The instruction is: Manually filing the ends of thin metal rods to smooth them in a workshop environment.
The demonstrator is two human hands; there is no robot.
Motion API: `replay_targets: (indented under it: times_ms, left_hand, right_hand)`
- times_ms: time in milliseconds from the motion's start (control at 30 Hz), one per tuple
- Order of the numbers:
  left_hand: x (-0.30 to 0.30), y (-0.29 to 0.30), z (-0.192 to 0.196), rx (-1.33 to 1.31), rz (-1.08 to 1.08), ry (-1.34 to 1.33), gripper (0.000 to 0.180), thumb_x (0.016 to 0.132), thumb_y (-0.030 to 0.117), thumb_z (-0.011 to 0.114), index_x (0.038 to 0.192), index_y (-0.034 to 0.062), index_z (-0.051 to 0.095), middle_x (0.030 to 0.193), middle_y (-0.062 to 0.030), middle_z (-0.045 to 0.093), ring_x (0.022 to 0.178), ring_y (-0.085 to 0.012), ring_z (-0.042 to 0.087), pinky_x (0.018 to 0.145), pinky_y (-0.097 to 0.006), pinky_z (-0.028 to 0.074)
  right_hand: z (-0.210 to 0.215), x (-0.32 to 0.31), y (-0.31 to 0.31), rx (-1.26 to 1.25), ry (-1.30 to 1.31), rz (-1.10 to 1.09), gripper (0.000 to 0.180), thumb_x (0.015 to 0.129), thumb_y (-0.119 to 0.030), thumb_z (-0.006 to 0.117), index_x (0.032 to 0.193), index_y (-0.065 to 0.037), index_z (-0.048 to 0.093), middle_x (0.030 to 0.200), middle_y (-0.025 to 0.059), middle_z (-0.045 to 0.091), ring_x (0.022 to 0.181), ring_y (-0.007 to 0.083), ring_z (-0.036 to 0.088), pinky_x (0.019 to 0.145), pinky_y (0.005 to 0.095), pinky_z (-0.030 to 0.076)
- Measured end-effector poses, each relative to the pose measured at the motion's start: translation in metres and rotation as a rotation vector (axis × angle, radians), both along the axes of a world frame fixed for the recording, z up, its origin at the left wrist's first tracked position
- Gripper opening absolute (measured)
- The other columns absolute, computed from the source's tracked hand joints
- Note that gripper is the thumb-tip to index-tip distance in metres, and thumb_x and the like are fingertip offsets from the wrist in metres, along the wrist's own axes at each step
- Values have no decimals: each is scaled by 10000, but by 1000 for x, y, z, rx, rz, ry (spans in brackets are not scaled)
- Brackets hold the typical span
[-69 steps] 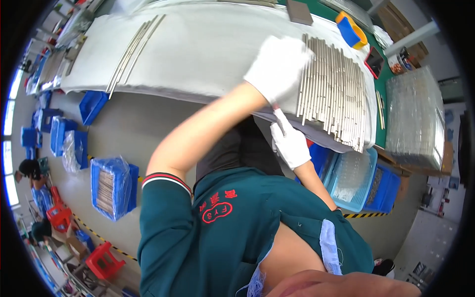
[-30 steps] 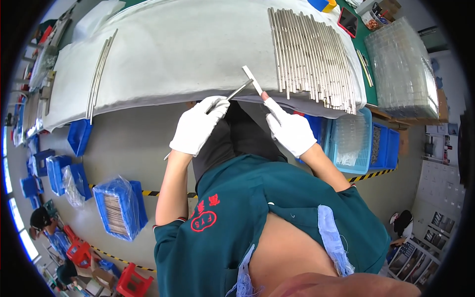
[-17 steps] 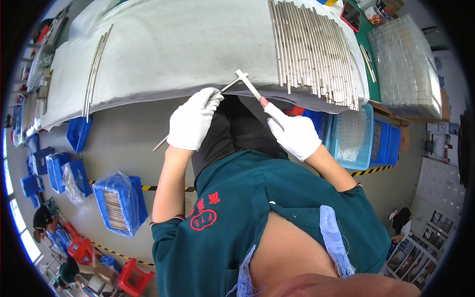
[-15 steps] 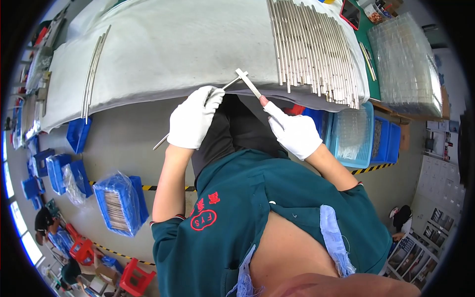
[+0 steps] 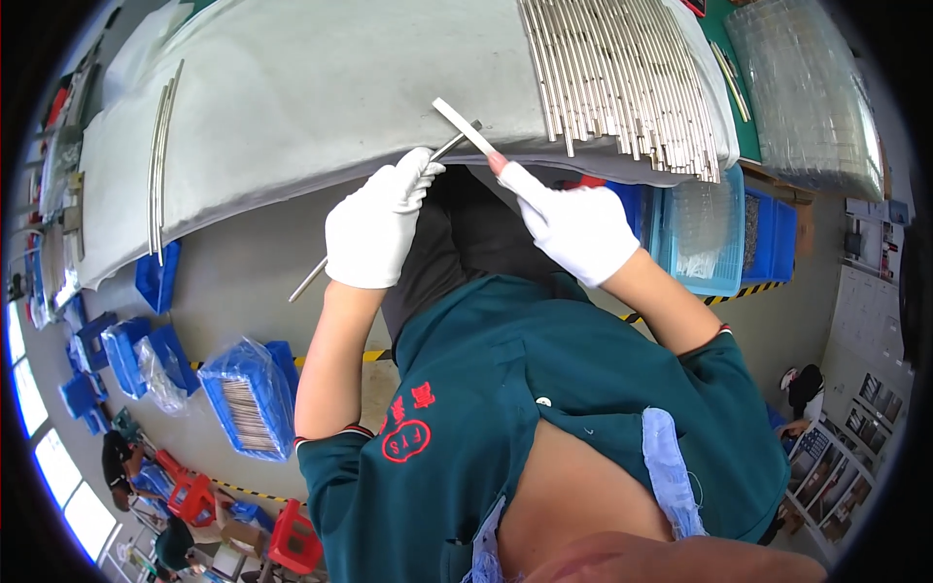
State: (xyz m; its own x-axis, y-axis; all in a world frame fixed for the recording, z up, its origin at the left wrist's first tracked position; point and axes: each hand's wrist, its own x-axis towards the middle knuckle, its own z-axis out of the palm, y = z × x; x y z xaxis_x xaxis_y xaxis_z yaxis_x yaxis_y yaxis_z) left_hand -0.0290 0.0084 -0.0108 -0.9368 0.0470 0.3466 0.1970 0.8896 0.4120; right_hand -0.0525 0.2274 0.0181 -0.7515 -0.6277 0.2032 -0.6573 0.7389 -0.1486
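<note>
The left hand (image 5: 374,228) has its grip folded round a thin metal rod (image 5: 450,147), whose long axis slants from beside the wrist at lower left up past the fingers to the edge of the cloth-covered surface (image 5: 321,87). Just right of that grip, near the rod's far tip, a flat pale strip (image 5: 455,118) crosses it at the opposite slant, though whether they touch cannot be told. The right hand (image 5: 583,228) pinches the strip's near end, farther from the rod than the left, with a row of rods (image 5: 622,78) beyond
</note>
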Motion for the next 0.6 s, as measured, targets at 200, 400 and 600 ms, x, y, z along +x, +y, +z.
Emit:
replay_targets:
  times_ms: [200,400,600]
  left_hand:
    - [1,0,-3,-68,3,-6,183,828,231,597,1008,226,628,721,-8,601,618,-202,603,514,-310,467]
    - [0,2,-4,3,8,-34,193,829,227,595,1019,241,624,727,-3,605,626,-204,605,524,-306,471]
    - [0,3,2,-4,-30,-30,216,819,193,593,1030,228,616,771,4,633,668,-189,620,547,-297,483]
  right_hand:
    - [1,3,7,70,-44,-6,541,821,-115,558,1338,-236,448,458,33,421,339,174,415,357,299,350]
    - [-9,10,12,23,-43,-9,539,817,-101,561,1337,-194,452,430,14,395,329,159,412,347,284,343]
    - [-15,-7,6,2,-8,-17,550,834,-132,539,1361,-203,400,481,45,482,355,181,469,365,314,383]
